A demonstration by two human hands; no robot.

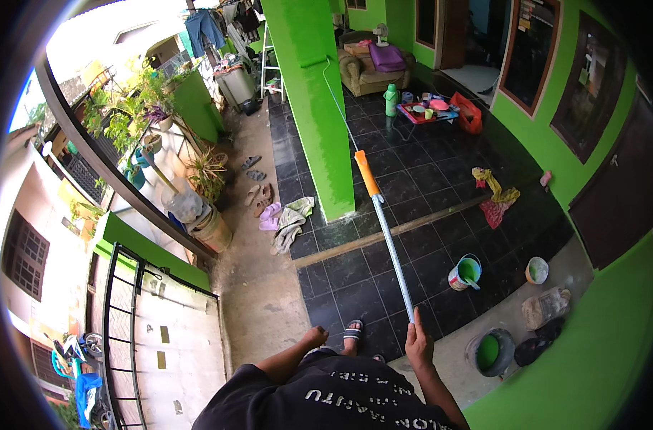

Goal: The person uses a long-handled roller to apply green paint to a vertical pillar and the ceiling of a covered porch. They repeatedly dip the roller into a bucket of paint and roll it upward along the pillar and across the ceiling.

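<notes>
My right hand grips the lower end of a metal extension pole. At its upper end sits the orange handle of a paint roller, whose thin wire frame runs on up to a green roller sleeve. The sleeve appears to rest against a bright green pillar, where darker and lighter green patches show. My left hand hangs near my waist, its fingers curled, and nothing shows in it.
A small paint bucket with a brush and a dark bucket of green paint stand at right. Cloths and sandals lie left of the pillar's foot. A low step edge crosses the tiles. Behind are a tray table and an armchair.
</notes>
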